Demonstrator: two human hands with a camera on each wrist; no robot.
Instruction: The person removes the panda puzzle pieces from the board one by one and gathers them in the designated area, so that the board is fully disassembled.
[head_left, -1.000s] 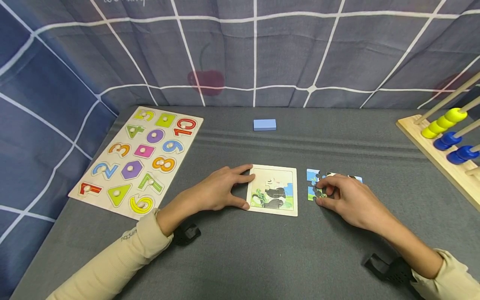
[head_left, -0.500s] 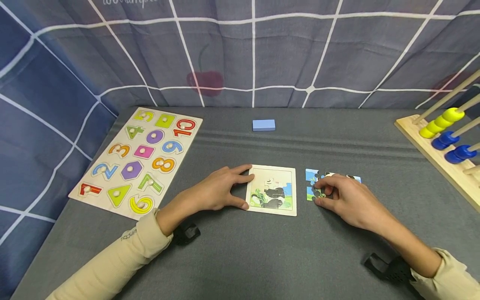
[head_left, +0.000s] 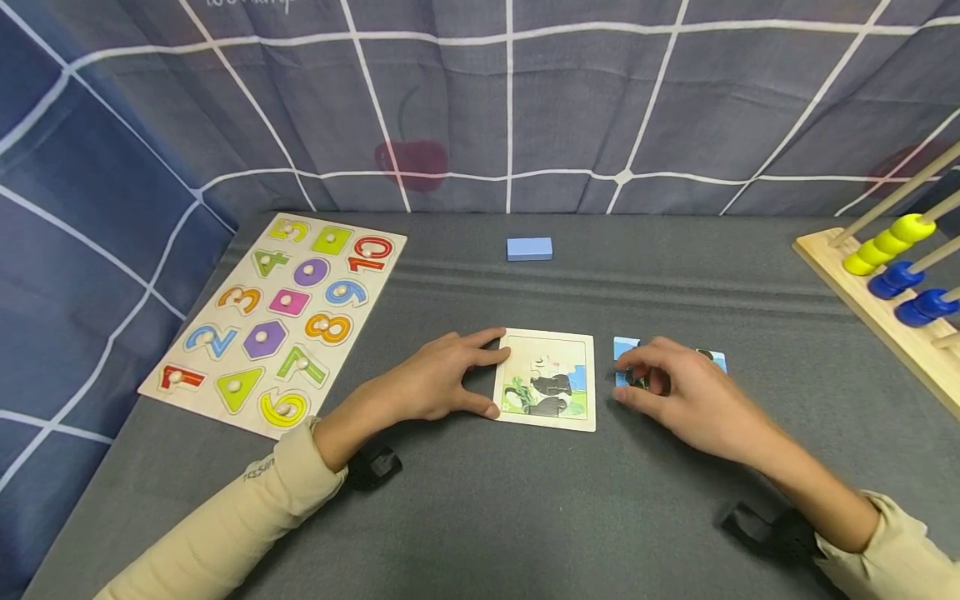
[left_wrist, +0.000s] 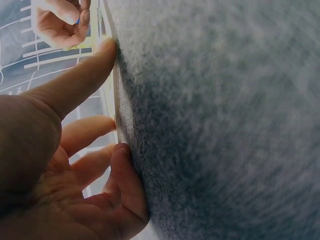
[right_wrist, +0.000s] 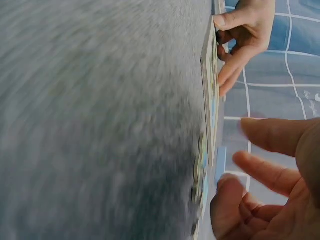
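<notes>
A square wooden puzzle board (head_left: 553, 337) with a partly filled panda picture lies flat on the grey cloth. My left hand (head_left: 442, 379) rests at its left edge, thumb and index finger spread to the two near corners, the middle finger on the rim between. To the right, jigsaw pieces (head_left: 625, 342) in blue, black and white lie on the cloth, largely hidden in the head view under my right hand (head_left: 686, 396). That hand hovers just over them. Its thumb and fingers (right_wrist: 272, 135) stand apart in the right wrist view, with nothing between them.
At the left lies a wooden number-and-shape peg board (head_left: 247, 333). A small blue block (head_left: 529, 249) sits toward the back. A wooden abacus (head_left: 870, 287) with yellow and blue beads stands at the right edge. A checked cloth (head_left: 465, 100) hangs behind.
My right hand has shifted slightly left over the pieces, covering more of the lower left one. My left hand and the puzzle board have stayed in place.
</notes>
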